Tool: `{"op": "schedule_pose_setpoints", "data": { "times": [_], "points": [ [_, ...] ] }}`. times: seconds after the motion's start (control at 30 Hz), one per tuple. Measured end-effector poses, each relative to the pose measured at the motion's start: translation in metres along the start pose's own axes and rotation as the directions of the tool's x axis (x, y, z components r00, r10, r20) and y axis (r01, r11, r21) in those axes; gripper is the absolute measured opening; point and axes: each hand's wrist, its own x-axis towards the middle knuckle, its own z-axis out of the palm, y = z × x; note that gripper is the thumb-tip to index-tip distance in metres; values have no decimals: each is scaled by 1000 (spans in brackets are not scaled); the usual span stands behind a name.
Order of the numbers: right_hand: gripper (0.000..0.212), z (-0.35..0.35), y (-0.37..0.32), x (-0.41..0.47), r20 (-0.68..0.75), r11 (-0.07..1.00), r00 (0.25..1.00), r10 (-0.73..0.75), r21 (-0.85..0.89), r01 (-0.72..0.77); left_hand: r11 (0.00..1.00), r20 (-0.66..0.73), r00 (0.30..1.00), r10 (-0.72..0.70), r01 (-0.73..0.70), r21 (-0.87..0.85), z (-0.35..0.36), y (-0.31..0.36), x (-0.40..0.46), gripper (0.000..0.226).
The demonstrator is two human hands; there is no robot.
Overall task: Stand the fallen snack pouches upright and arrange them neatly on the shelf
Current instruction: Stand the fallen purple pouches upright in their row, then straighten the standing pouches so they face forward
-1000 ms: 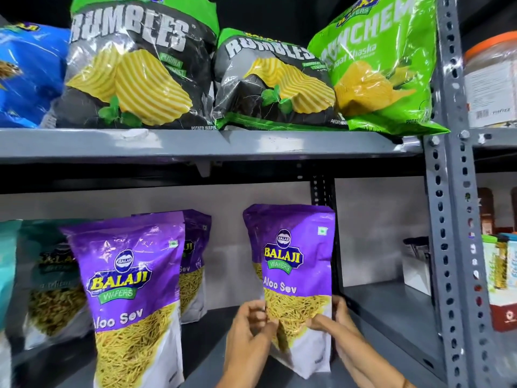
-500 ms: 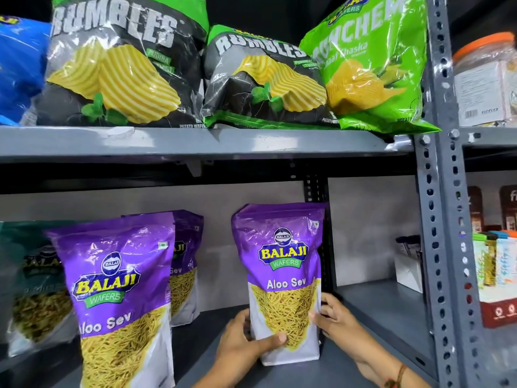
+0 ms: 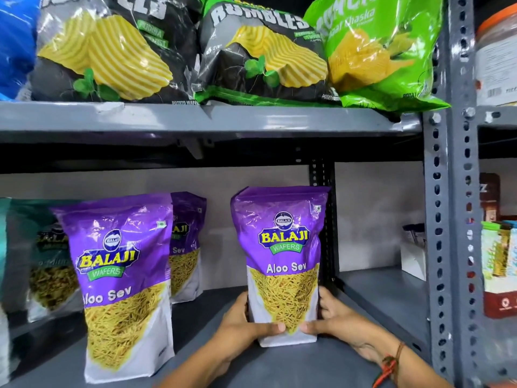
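Note:
A purple Aloo Sev pouch (image 3: 282, 247) stands upright on the grey lower shelf (image 3: 279, 365), right of centre. My left hand (image 3: 240, 323) grips its lower left side and my right hand (image 3: 333, 320) its lower right side, thumbs across the front. A second purple pouch (image 3: 120, 275) stands upright at the front left. A third purple pouch (image 3: 186, 242) stands behind it near the back wall. Teal pouches (image 3: 47, 261) stand further left, partly hidden.
The upper shelf (image 3: 195, 119) carries black chip bags (image 3: 112, 51), a green chip bag (image 3: 375, 51) and a blue bag (image 3: 14, 43). A perforated grey upright (image 3: 450, 219) bounds the right. A small white box (image 3: 414, 256) sits on the right shelf section. Jars and boxes fill the neighbouring rack.
The pouch in my hands has gone from tilted and lifted to standing flat on the shelf, set a little further back. Both hands now clasp its base.

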Motion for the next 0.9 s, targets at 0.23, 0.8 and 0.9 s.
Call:
{"op": "schedule_pose_setpoints", "data": {
  "times": [0.23, 0.8, 0.9],
  "points": [
    [71, -5, 2, -15, 73, 1000, 997, -3, 1, 3, 999, -67, 998, 17, -15, 37, 12, -2, -19, 95],
    [65, 154, -88, -33, -269, 530, 488, -831, -651, 543, 675, -585, 341, 736, -423, 604, -109, 66, -123, 84],
    [76, 193, -77, -8, -152, 657, 736, -660, -592, 467, 816, -690, 441, 574, -373, 441, -163, 42, -133, 108]
  ]
}}
